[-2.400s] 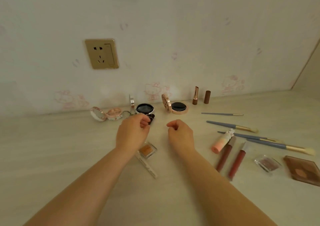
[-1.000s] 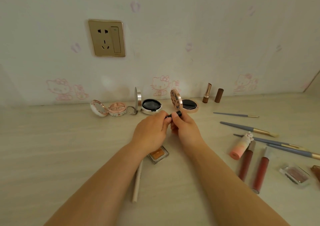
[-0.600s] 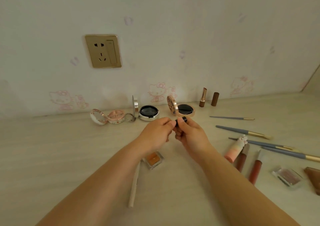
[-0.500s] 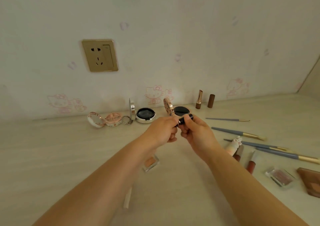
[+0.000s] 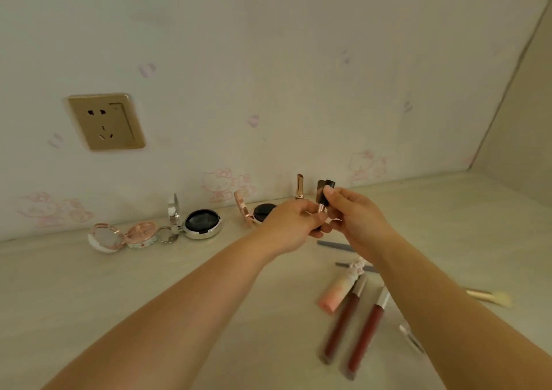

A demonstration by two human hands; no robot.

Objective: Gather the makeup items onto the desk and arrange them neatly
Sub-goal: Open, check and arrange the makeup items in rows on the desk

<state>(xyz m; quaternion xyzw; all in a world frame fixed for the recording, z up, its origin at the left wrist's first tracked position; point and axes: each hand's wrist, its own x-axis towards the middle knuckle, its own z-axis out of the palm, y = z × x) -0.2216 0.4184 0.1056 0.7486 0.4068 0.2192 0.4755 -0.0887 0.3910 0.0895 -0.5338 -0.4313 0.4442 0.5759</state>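
Both bare forearms reach forward and meet mid-scene, raised. The left hand (image 5: 294,225) curls its fingers, tips pinching; the right hand (image 5: 355,216) faces it — thumb up, fingers curled, the two grips touching.

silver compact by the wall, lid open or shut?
Open. The silver compact's lid stands upright on its left side, and the dark round inside faces up.

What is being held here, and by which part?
A small dark lipstick tube: the right hand pinches its upper dark part, the left hand its lower end.
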